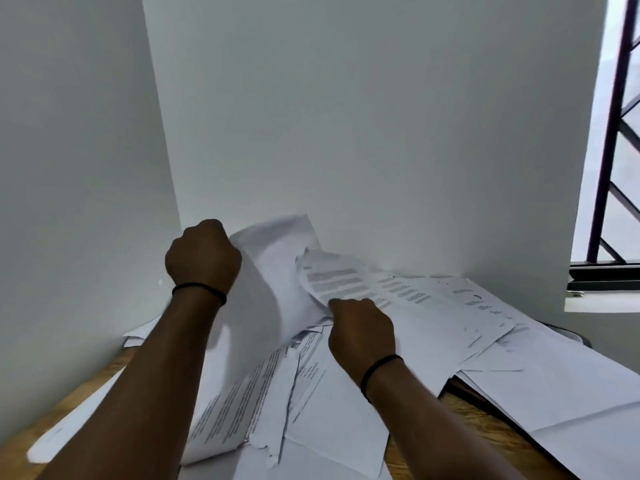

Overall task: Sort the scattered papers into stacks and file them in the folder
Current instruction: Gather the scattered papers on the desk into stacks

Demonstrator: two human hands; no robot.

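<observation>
Here left hand [202, 252] fisted, gripping lifted sheets [273, 271]; right hand [362, 329] pinches printed page [346, 282].

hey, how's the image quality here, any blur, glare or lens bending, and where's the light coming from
Head view: daylight enters from the window at right, which is blown out. The lifted sheet in the left hand is slightly motion-blurred, and the printed text is unreadable. Wide-angle distortion bends the wall corner. Soft shadows fall under the forearms onto the scattered papers.
</observation>
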